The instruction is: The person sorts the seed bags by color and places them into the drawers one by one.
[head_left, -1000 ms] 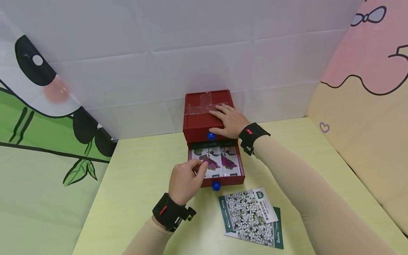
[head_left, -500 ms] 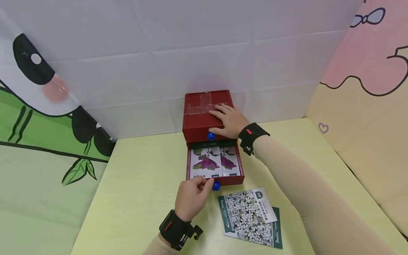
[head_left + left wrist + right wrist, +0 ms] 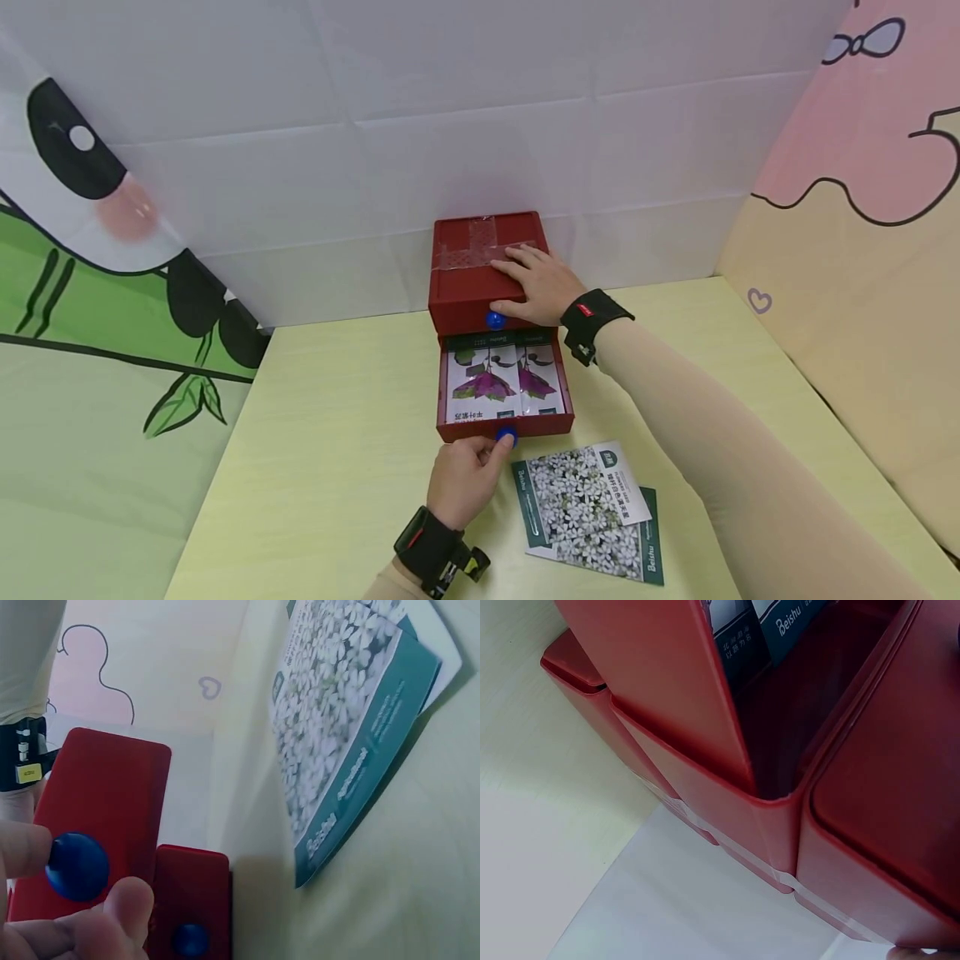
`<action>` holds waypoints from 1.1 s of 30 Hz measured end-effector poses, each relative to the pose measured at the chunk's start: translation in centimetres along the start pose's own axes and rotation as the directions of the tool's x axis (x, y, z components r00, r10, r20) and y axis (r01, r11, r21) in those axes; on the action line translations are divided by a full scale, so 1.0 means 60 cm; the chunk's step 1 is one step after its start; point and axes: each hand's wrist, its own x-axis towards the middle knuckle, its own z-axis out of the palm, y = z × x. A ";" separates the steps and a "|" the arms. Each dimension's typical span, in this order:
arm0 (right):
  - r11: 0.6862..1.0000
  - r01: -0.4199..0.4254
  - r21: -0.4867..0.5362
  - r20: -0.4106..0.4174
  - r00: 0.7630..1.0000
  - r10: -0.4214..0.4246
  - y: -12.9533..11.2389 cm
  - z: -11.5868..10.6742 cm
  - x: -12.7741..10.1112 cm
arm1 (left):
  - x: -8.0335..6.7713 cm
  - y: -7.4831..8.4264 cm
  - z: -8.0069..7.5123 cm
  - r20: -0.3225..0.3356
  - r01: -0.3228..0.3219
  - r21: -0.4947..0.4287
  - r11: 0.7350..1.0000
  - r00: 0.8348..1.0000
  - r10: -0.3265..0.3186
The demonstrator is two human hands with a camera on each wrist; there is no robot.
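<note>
A red drawer box [image 3: 480, 287] stands against the back wall, with a lower drawer [image 3: 453, 431] pulled out. Inside lie seed packets [image 3: 483, 383] printed with purple leaves, side by side. At that drawer's blue knob [image 3: 77, 866], the thumb and a curled finger of my left hand [image 3: 467, 479] are on either side, the thumb touching it. My right hand [image 3: 543, 287] rests on the box top, fingers spread, the thumb near the upper blue knob [image 3: 495, 321]. The right wrist view shows the open drawer [image 3: 682, 697] from the side, packets partly visible.
Two overlapping seed packets [image 3: 588, 512] with white flowers lie on the pale yellow table [image 3: 330, 433] in front of the box, right of my left hand. Another closed red drawer [image 3: 191, 892] with a blue knob sits below the open one. A printed cloth [image 3: 465, 108] hangs behind.
My left hand has come from over the packets in the drawer down and toward me to the drawer's blue knob, uncovering the packets. My right hand has stayed on the box top.
</note>
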 end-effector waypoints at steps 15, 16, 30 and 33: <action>1.000 -0.003 0.018 0.003 1.000 0.003 0.001 -0.002 -0.002 | -0.001 -0.001 0.014 0.070 0.005 -0.099 0.995 0.998 0.002; 1.000 -0.003 0.014 0.005 1.000 0.003 0.001 -0.002 -0.002 | -0.001 -0.001 0.014 0.069 0.006 -0.101 0.995 0.998 0.001; 1.000 -0.003 0.003 -0.003 1.000 0.003 0.002 0.000 0.000 | 0.004 0.008 0.011 0.045 -0.004 -0.119 0.993 0.999 0.009; 1.000 0.002 0.000 -0.005 1.000 -0.002 0.002 0.001 0.000 | 0.005 0.008 0.011 0.051 -0.006 -0.119 0.993 0.999 0.012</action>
